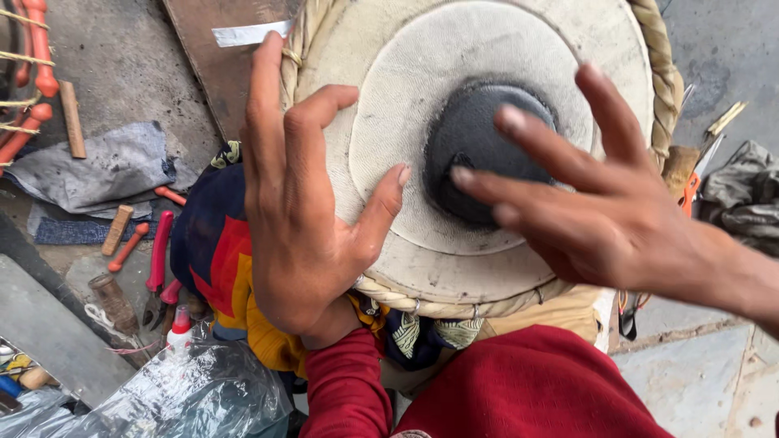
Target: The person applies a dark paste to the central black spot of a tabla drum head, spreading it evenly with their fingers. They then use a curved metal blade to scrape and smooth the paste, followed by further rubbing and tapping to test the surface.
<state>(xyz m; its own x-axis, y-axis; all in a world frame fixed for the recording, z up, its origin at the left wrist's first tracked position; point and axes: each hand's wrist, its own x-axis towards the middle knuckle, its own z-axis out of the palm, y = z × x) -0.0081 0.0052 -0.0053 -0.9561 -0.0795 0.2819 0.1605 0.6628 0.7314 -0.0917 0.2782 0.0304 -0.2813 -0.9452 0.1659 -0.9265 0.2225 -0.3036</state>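
A round drum rests in my lap, its pale skin head (519, 49) ringed by a braided rope rim (462, 306) and marked with a black circular patch (471, 138) in the middle. My left hand (300, 203) lies spread on the drum's left edge, thumb pressed on the skin. My right hand (592, 195) hovers over the drum with fingers apart, fingertips at the black patch. Neither hand holds anything. A multicoloured cloth (211, 251) sits under the drum at the left.
Red-handled pliers (158, 264) and wooden pegs (118, 229) lie on the floor at the left, beside grey cloth scraps (105, 166). A clear plastic bag (195, 393) and a small red-capped bottle (180, 328) sit at the lower left. More tools (702, 166) lie at the right.
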